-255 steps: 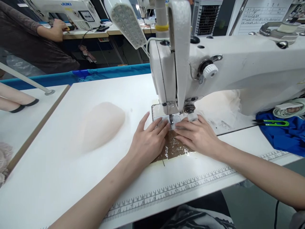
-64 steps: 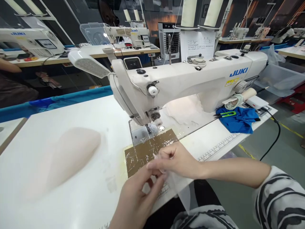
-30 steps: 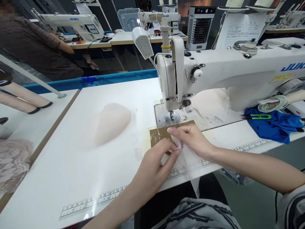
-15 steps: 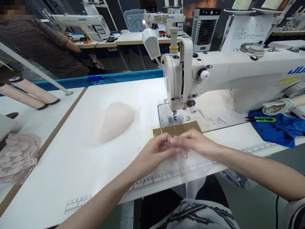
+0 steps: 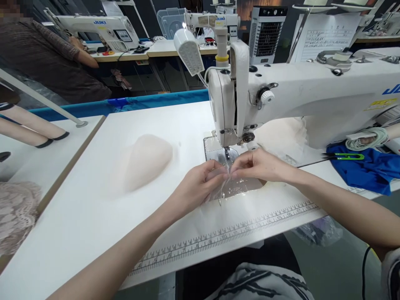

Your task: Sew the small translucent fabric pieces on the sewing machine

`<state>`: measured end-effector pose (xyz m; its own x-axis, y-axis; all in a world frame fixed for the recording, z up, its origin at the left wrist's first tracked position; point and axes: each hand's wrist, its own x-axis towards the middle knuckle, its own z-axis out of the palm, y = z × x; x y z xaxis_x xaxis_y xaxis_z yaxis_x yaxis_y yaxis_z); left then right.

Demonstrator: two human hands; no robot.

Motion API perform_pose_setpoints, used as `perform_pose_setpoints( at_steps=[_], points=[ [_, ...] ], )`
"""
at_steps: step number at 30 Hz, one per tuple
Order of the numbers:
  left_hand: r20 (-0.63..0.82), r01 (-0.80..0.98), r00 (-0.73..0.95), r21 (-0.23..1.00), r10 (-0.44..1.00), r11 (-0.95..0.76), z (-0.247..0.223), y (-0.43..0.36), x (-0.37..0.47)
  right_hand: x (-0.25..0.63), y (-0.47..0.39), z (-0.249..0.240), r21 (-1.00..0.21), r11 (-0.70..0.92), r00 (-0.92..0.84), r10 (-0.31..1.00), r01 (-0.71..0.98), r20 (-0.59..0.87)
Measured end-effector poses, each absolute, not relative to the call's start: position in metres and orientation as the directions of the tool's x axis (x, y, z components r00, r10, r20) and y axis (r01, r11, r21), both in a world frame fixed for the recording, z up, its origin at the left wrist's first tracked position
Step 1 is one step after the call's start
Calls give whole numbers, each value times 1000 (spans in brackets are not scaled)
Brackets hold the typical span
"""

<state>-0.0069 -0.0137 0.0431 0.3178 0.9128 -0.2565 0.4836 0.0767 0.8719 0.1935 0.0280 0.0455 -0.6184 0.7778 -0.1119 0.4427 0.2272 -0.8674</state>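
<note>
My left hand (image 5: pixel 203 181) pinches a thin, sheer white fabric (image 5: pixel 223 189) just in front of the sewing machine's needle and presser foot (image 5: pixel 227 153). Thumb and fingertips of my right hand (image 5: pixel 254 164) are closed on the same fabric, close beside the left fingertips. The fabric hangs toward me over a brown plate that carries clear tape; its exact outline is hard to make out. The white sewing machine (image 5: pixel 281 91) stands over the metal needle plate (image 5: pixel 212 146). On the table to the left lies a pale beige cup-shaped piece (image 5: pixel 150 158).
A printed ruler (image 5: pixel 225 237) runs along the table's front edge. Green thread snips (image 5: pixel 346 156) rest on blue cloth (image 5: pixel 365 171) at right. Beige fabric (image 5: pixel 284 135) lies under the machine arm, lace (image 5: pixel 20 216) at far left. Another person (image 5: pixel 46 62) works behind.
Both hands have moved forward with the sheer fabric, from the table's front to beside the needle. The fabric's tail has come up off my lap. The view has shifted slightly.
</note>
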Motion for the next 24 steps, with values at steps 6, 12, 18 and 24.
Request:
perform_pose_setpoints(
  at_steps=[6,12,18,24],
  points=[
    [-108,660,239,747,965,-80,39,-11,-1,195,34,37,-862,191,-585,798,470,-142],
    [109,711,213,664,971,-231,23,-14,1,193,27,24,-875,307,-561,826,373,51],
    [302,724,246,575,921,-382,13,-20,-3,192,15,12,-773,527,-533,792,353,296],
    [333,723,274,547,902,-422,14,-21,-1,191,12,10,-693,636,-539,736,340,410]
  ],
)
